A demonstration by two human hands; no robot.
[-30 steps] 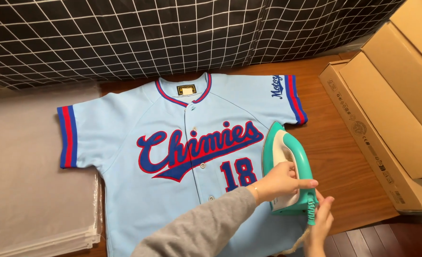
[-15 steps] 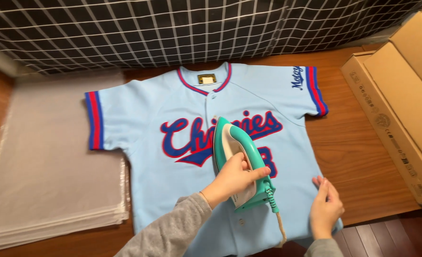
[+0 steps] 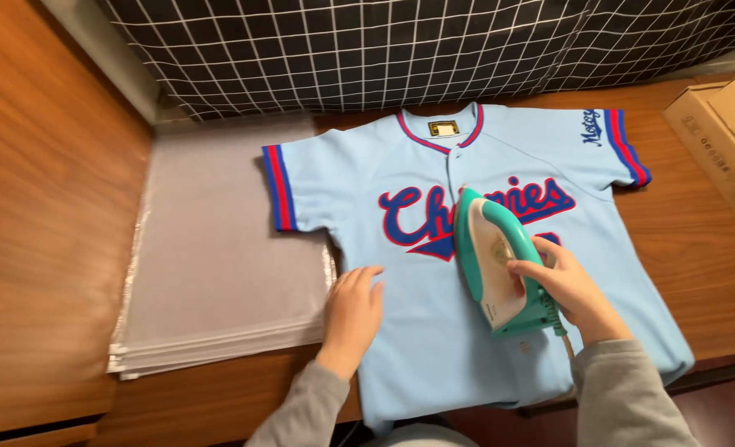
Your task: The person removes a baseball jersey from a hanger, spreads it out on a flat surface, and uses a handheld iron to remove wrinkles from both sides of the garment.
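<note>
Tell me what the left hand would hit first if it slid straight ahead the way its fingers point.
The left hand lies flat on the light blue jersey, fingers pointing up the shirt. Straight ahead, probably only jersey cloth, then its left sleeve.

Cardboard box (image 3: 727, 157) crowds the jersey's (image 3: 433, 331) right; plastic stack (image 3: 218, 265) left.

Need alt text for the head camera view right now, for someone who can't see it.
A right hand grips a teal iron on the chest of a light blue jersey, while the left hand presses the fabric flat beside a stack of clear bags.

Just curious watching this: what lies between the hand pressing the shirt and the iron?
Only bare light-blue jersey cloth lies between the left hand and the teal iron, seen in the head view.
</note>
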